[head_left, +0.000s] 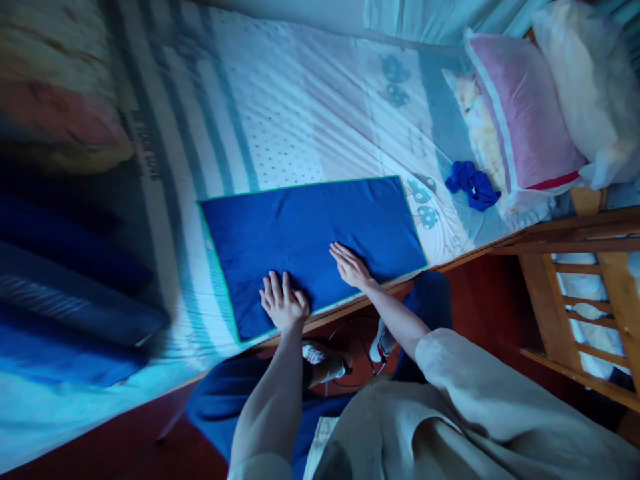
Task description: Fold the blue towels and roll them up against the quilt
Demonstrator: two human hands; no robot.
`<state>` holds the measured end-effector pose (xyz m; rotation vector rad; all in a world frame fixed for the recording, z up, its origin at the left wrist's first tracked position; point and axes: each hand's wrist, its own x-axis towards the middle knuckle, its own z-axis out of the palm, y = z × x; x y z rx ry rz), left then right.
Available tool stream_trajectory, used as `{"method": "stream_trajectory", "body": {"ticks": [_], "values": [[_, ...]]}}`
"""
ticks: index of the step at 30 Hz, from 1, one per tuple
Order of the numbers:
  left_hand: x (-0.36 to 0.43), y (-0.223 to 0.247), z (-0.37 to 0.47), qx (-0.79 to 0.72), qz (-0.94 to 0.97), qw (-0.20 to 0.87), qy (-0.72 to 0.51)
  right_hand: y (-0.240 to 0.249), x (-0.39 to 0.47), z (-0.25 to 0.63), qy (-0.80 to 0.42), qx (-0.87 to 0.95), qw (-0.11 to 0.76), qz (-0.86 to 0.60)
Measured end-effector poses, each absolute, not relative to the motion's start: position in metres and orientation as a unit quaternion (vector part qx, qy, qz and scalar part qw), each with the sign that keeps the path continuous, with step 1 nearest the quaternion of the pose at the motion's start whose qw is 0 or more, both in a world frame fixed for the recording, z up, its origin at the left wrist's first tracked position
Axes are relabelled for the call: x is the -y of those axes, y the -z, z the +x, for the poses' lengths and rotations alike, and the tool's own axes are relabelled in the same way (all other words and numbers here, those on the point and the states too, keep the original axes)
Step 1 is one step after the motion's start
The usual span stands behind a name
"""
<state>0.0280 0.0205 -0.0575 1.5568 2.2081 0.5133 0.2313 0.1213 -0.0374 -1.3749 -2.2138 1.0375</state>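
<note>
A dark blue cloth (pixel 310 227) with a green edge lies spread out flat on the bed, close to its near side. My left hand (pixel 284 300) rests palm down on the cloth's lower left part, with its fingers spread. Farther right, my right hand (pixel 350 265) lies flat on the same cloth, fingers stretched out and pointing up and to the left. Neither hand grips anything. Small creases show in the fabric around both hands.
The bed sheet (pixel 320 113) is striped and patterned. Folded blue items (pixel 65 300) lie at the left. A crumpled blue cloth (pixel 473 185) sits near a pink pillow (pixel 525 110) at the right. A wooden bed rail (pixel 575 227) runs along the right.
</note>
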Motion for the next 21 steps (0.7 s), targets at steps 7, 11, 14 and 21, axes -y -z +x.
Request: {"method": "stream_trajectory", "body": {"ticks": [7,11,14,21], "values": [[-0.024,0.047,0.032,-0.782,0.542,0.186,-0.246,0.039,-0.139,0.326,-0.254,0.772,0.183,-0.553],[-0.025,0.045,0.033,-0.781,0.53,0.193,-0.267,0.042,-0.15,0.384,-0.188,0.757,0.182,-0.599],[-0.025,0.046,0.033,-0.777,0.529,0.201,-0.276,0.042,-0.158,0.418,-0.153,0.743,0.161,-0.631],[-0.027,0.049,0.035,-0.78,0.521,0.201,-0.282,0.041,-0.168,0.443,-0.107,0.742,0.147,-0.645]]}}
